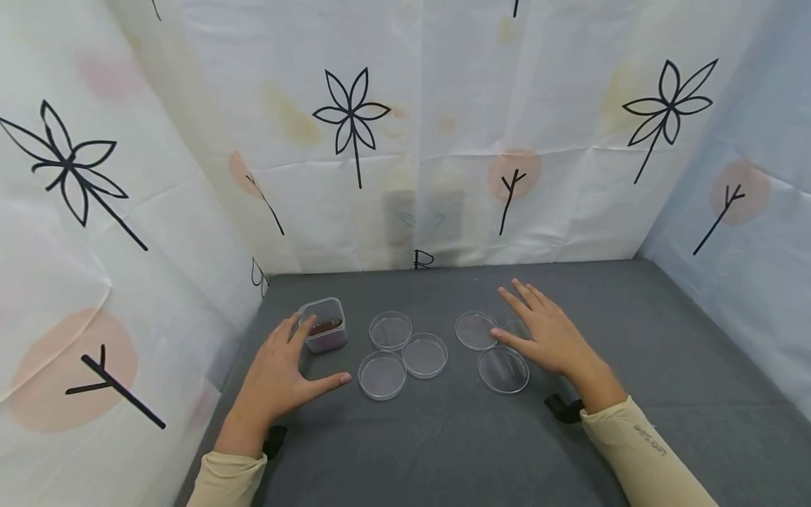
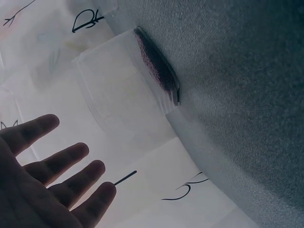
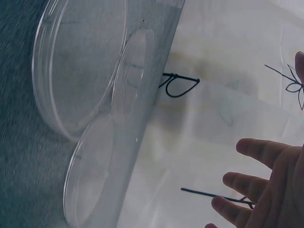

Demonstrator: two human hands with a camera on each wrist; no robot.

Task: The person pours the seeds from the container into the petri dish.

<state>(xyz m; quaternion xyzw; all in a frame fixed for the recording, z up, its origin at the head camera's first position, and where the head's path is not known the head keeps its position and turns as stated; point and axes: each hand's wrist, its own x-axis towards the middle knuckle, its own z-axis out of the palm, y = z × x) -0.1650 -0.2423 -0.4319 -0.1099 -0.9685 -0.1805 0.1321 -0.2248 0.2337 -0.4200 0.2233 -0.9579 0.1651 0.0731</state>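
Note:
My left hand [image 1: 279,373] hovers with fingers spread beside a clear square plastic tub [image 1: 326,341], overlapping its edge in the head view. Dark reddish-brown grains [image 2: 154,61] lie in the bottom of that tub. To the right of this hand sit three clear petri dishes, one nearest the thumb [image 1: 382,375], one behind [image 1: 390,331] and one to the right [image 1: 425,355]. My right hand [image 1: 551,331], fingers also spread, is over another three clear dishes: a front one [image 1: 503,370], a back-left one [image 1: 476,331] and one partly hidden behind the fingers [image 1: 516,328]. Neither hand holds anything.
The dishes and tub stand on a dark grey cloth-covered table [image 1: 418,451]. White patterned sheets [image 1: 443,141] hang at the back and both sides, meeting the table's edges. A dark strap [image 1: 564,408] is on the right wrist.

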